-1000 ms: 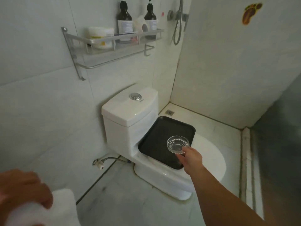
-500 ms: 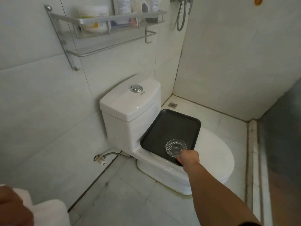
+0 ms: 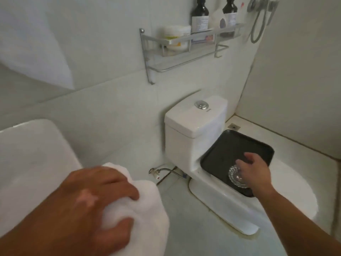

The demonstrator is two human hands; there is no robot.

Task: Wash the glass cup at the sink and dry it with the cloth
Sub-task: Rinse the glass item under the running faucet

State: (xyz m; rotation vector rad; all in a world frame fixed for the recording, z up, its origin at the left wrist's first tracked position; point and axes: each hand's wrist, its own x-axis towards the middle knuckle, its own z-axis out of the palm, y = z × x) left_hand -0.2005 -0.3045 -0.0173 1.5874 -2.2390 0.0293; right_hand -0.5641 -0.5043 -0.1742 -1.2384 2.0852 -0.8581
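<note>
- The left hand [image 3: 96,196] is gripping the white cloth [image 3: 144,215], well left of the toilet [image 3: 193,130].
- The right hand [image 3: 256,170] is spreading its fingers, releasing the glass cup [image 3: 237,177] it was pinching a second ago.
- The cup is resting on the black tray [image 3: 230,146] atop the toilet; the job is likely ending.
- It is facing mouth up, its axis upright.

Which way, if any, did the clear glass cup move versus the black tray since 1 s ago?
Yes: down and toward the near edge of the black rectangular tray; the clear ribbed glass cup now sits on it.
</note>
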